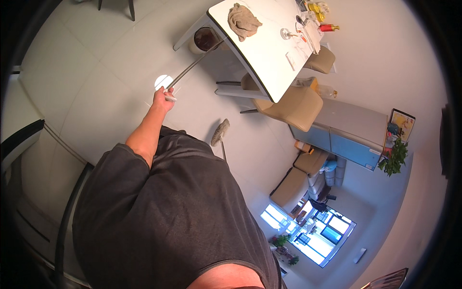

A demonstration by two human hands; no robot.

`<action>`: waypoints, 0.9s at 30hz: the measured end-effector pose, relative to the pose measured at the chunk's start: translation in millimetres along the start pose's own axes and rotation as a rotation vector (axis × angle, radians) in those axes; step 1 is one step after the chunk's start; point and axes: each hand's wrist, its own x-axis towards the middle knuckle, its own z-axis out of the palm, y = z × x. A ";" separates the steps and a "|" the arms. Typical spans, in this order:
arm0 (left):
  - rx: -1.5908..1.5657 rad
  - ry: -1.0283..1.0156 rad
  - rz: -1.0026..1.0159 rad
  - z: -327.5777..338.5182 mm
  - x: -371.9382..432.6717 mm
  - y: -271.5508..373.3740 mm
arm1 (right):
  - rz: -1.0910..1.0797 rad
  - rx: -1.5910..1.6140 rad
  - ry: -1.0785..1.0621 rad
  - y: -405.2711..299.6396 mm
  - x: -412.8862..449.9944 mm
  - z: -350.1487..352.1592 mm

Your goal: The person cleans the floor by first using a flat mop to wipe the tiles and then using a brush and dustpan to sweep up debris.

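Note:
My left hand (164, 100) is closed around the near end of a long metal pole (193, 65) with a white handle end (170, 98). The pole slants away over the tiled floor to the edge of a white-topped table (263, 68); its far end is hidden there. Beyond the pole, under the table corner, stands a white bin (196, 45) with a dark inside. My right hand is out of view. On the floor right of my waist lies a fuzzy grey-brown mop head (220, 132); its thin handle (223, 151) disappears behind my dark shirt.
A crumpled brown cloth (243, 21) lies on the table, with a red bottle (329, 27) at its far side. Tan chairs (292, 108) stand at the table. Beyond are a low cabinet with blue doors (355, 150), a tan sofa (290, 188) and a potted plant (395, 157).

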 end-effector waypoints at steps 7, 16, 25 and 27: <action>0.020 -0.039 0.013 -8.9 -13.5 0.9 | 0.000 0.016 -0.003 6.5 -1.6 -3.8; 0.103 0.055 0.116 -2.6 -11.4 1.6 | 0.002 0.027 -0.028 12.6 -0.6 -7.0; 0.103 -0.097 -0.006 -23.9 -26.0 11.3 | -0.009 0.074 -0.079 35.1 9.7 -16.4; 0.102 -0.092 -0.007 -31.5 -25.0 6.6 | -0.017 0.086 -0.090 40.4 14.6 -25.6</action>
